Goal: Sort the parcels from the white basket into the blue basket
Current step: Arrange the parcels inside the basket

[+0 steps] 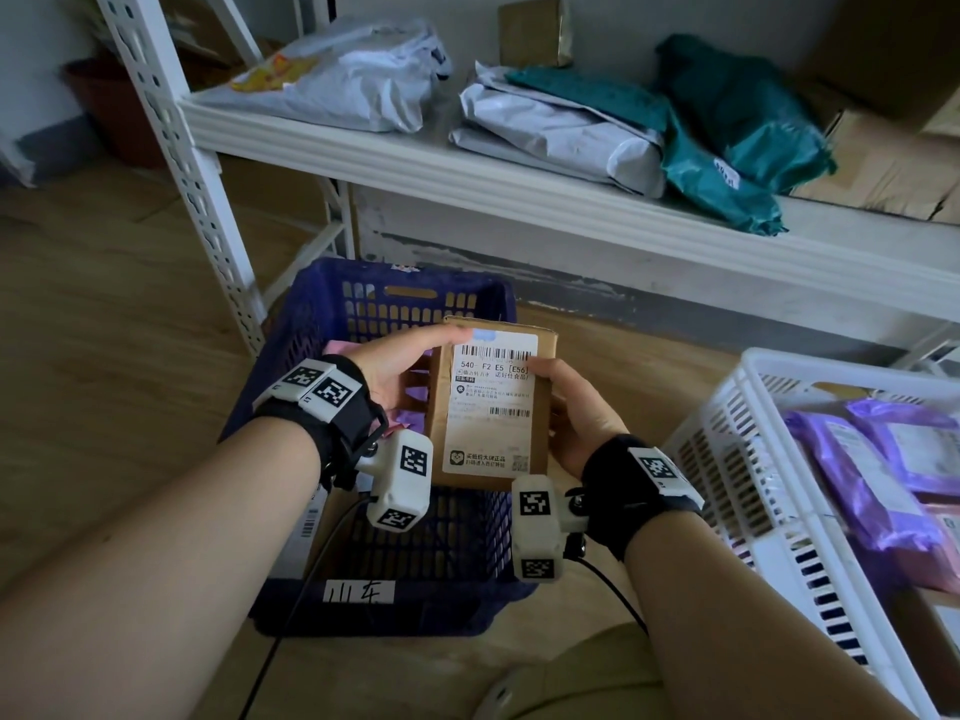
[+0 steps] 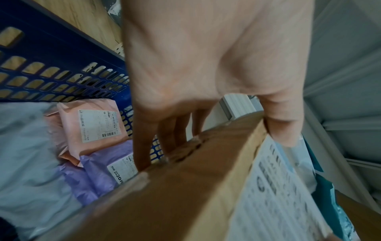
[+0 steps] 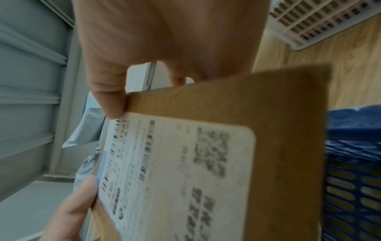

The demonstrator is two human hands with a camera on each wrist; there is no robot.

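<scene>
Brown wood floor (image 1: 104, 330), a white metal shelf (image 1: 519, 184) with holes up its leg, soft grey and green bags (image 1: 737, 122) lying on the shelf, brown boxes (image 1: 883, 168) at its right end, a pale wall (image 1: 31, 54) behind, dim light

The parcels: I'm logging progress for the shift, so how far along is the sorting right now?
Partly done. A pink parcel and a purple parcel already lie in the blue basket. The left hand and right hand hold a cardboard box above it. Purple bags remain in the white basket.
</scene>
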